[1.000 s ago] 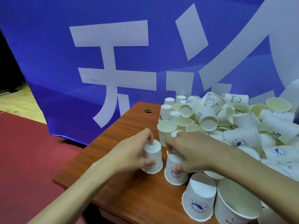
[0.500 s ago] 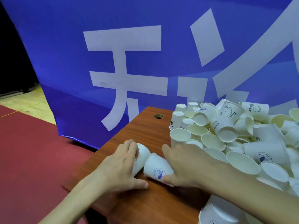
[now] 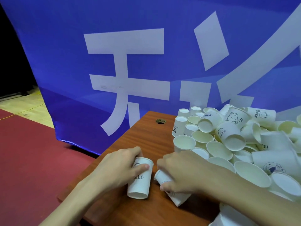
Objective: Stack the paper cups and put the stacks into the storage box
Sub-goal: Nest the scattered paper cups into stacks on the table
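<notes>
While the head view looks down at the near left corner of a wooden table (image 3: 146, 137), two hands meet in the lower middle of the frame, each holding one paper cup. The left hand (image 3: 120, 167) wraps fingers and thumb around a white cup printed "HELLO" (image 3: 140, 181), which is tilted with one end facing the camera. The right hand (image 3: 180, 172) curls over a second cup (image 3: 160, 176), which slants down towards the lower right and is mostly covered. The two cups sit just beside each other; I cannot tell whether they touch.

A loose pile of paper cups (image 3: 236, 144) fills the right side of the frame: dozens, too jumbled to count, some upright, some tipped over. One round hole (image 3: 160, 121) is cut in the tabletop at the upper centre. One blue banner (image 3: 65, 62) with large white characters stands behind the table, and a red carpet (image 3: 32, 152) covers the floor at the left.
</notes>
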